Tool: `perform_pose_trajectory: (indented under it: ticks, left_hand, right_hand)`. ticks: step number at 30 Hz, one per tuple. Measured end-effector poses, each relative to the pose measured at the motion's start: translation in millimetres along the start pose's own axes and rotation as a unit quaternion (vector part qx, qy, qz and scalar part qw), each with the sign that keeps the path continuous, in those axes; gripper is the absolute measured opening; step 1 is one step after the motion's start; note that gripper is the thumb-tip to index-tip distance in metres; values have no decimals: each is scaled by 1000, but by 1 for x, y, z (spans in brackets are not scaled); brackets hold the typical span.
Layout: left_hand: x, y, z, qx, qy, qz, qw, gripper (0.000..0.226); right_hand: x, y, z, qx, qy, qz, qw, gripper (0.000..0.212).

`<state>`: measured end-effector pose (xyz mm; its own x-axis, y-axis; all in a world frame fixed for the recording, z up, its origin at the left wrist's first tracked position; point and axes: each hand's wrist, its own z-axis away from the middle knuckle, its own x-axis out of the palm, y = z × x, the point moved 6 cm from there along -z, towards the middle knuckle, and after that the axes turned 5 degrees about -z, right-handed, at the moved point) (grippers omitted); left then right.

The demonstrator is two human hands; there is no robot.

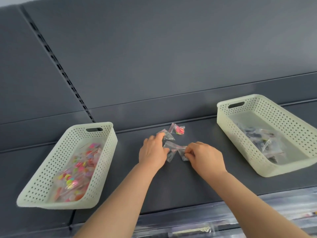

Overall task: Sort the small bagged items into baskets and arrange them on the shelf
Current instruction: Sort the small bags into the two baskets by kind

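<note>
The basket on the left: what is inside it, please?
The left basket holds a pile of small clear bags with bright pink, yellow and orange round pieces. The bags underneath and the basket floor below them are covered.

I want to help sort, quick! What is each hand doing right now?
Left hand: fingers curled on a small clear plastic bag of dark bits.
Right hand: pinches a small clear red-striped plastic bag.
</note>
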<state>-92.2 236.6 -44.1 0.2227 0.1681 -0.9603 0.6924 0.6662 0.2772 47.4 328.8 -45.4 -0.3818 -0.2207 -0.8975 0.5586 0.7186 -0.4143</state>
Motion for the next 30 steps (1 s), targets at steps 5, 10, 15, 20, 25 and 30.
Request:
perform_pose_trajectory:
  ticks: [5,10,15,20,25,30]
  left_hand:
    - [8,0,-17,-7,-21,-7,1000,35]
    - [6,2,-12,-20,-1,-13,1000,17]
    - [1,4,-3,-24,12,-30,999,23]
    - [-16,16,5,-34,59,83,994,15]
    - [-29,63,5,6,54,122,991,15]
    - [-31,136,6,87,51,130,986,14]
  right_hand:
    - [-10,14,7,36,24,-4,999,12]
    - [-9,15,13,45,22,-2,999,13]
    - [-12,11,16,34,27,-14,999,13]
    - [-44,14,11,28,89,-32,995,8]
    - [-93,47,13,68,176,-32,982,9]
    - [-140,114,31,162,215,23,963,19]
